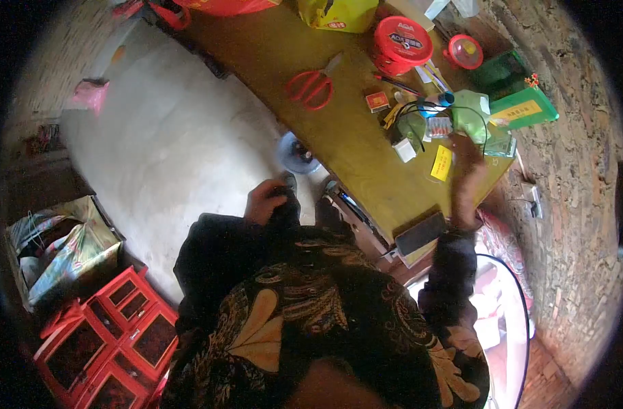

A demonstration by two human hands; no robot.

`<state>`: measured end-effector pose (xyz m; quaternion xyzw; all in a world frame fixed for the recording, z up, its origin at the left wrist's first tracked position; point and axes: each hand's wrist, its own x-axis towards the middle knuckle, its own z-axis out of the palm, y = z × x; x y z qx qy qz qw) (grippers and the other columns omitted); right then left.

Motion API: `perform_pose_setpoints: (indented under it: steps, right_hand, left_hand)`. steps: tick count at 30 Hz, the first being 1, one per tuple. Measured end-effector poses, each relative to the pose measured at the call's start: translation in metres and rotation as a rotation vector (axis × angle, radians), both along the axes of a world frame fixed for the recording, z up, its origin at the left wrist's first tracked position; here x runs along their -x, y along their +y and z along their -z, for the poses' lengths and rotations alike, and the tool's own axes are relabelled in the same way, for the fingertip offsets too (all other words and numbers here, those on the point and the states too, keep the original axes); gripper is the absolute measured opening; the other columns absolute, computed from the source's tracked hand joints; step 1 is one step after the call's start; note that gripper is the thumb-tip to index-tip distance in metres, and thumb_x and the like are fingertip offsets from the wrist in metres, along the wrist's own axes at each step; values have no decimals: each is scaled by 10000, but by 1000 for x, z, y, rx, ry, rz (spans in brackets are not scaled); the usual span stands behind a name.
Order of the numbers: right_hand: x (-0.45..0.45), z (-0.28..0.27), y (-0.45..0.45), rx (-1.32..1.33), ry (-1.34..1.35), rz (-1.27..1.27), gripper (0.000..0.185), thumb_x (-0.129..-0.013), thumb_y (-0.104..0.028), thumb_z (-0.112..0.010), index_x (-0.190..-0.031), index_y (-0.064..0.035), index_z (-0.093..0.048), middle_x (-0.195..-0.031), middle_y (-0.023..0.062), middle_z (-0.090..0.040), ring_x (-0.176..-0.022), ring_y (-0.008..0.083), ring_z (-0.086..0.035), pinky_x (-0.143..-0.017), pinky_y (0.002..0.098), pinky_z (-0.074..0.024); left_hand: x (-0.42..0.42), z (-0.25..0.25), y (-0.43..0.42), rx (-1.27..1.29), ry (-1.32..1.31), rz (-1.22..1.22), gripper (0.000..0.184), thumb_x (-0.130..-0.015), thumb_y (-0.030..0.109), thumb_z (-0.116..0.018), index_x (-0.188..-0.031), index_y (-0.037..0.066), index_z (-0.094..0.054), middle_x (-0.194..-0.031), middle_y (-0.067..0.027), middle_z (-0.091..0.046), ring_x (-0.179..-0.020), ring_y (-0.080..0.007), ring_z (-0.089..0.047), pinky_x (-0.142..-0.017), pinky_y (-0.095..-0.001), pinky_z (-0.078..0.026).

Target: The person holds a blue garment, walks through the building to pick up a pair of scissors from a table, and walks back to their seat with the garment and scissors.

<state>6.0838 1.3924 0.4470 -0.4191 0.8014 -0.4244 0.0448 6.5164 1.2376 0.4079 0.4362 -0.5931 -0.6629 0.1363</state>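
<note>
My right hand reaches over the right end of the yellowish wooden table, blurred by motion. Its fingertips are at a small clear pack with reddish items; whether they touch or grip it is unclear. Around it lie a looped black cable, a green bag, a white box and a yellow card. My left hand hangs in front of my body, away from the table, its fingers curled; anything inside them is hidden.
Red-handled scissors, a red tub, a small red box and a green box stand or lie on the table. A dark phone-like object is by its near edge. Red cabinets stand lower left.
</note>
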Motion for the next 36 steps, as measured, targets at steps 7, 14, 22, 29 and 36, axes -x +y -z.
perform_pose_setpoints:
  steps: [7,14,22,29,36]
  right_hand:
    - [-134,94,-182,-349,177,-468,302,-789,-260,-684,-1055,-119,-669,-856,161,-670,-793,337,-650,-693,416,-521]
    - [-154,91,-227,-422,266,-471,249,-780,-330,-647,-882,-103,-667,-776,169,-659,-774,364,-648,-663,454,-519]
    - [-195,102,-171,-438,263,-469,206,-802,-275,-635,-805,-71,-612,-701,167,-626,-683,358,-639,-555,454,-484]
    - [-224,127,-99,-551,159,-516,116,-780,-184,-638,-784,-90,-569,-658,133,-582,-606,340,-612,-504,455,-459]
    - [-234,98,-66,-644,272,-645,152,-804,-204,-604,-738,-66,-611,-655,176,-594,-630,374,-610,-516,472,-461]
  left_hand:
    - [-2,-6,0,-81,47,-32,379,-722,-54,-623,-1095,14,-604,-999,-90,-643,-913,-162,-604,-823,-295,-492]
    - [-46,-17,-13,-107,-52,-146,362,-821,15,-633,-1177,29,-570,-1013,-113,-654,-912,-153,-606,-819,-289,-499]
    - [-45,38,-40,-106,-7,-111,206,-773,67,-696,-965,20,-637,-947,-87,-658,-833,-152,-615,-755,-292,-503]
    - [15,94,-51,-103,-7,125,345,-839,385,-662,-912,50,-695,-836,-62,-672,-839,-176,-625,-791,-302,-454]
    - [56,137,-40,-41,153,143,328,-865,351,-616,-976,49,-684,-893,-118,-684,-855,-239,-646,-765,-372,-480]
